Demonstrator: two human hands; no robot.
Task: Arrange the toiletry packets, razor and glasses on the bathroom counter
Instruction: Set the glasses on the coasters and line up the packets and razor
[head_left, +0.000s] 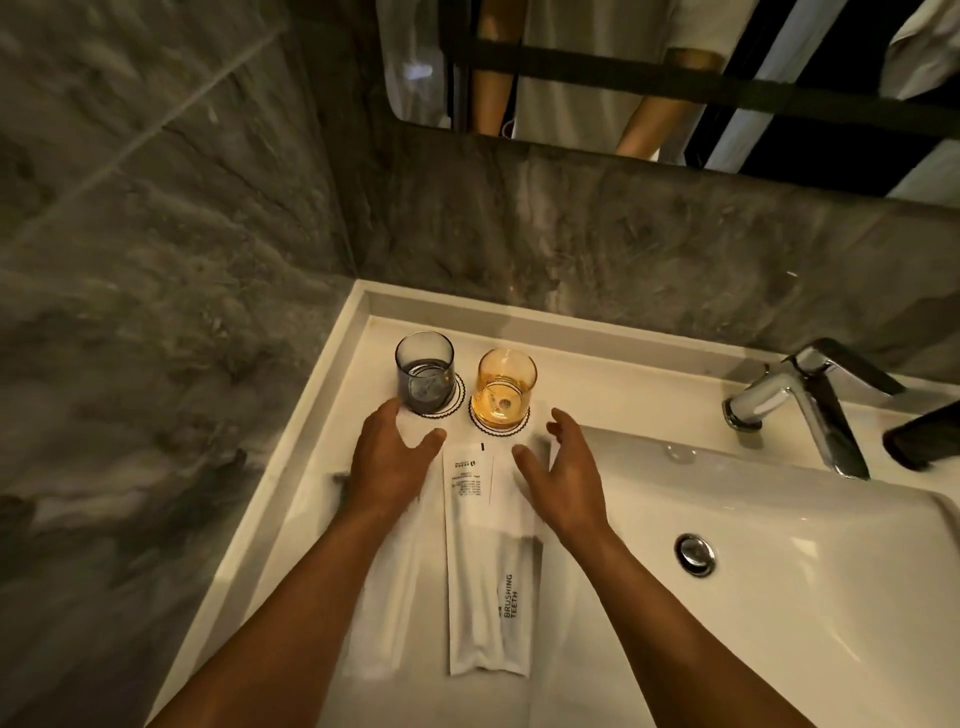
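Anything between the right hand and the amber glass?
Nothing visible. The right hand hovers open just right of and in front of the amber glass, with only bare counter between them. The toothbrush packet lies lower, between the two hands, off that path.

Left hand (390, 462) open, palm down; right hand (563, 475) open, fingers spread, both forearms extended.

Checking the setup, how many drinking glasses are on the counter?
2: a grey glass near the back corner, and an amber glass right beside it, each on a coaster.
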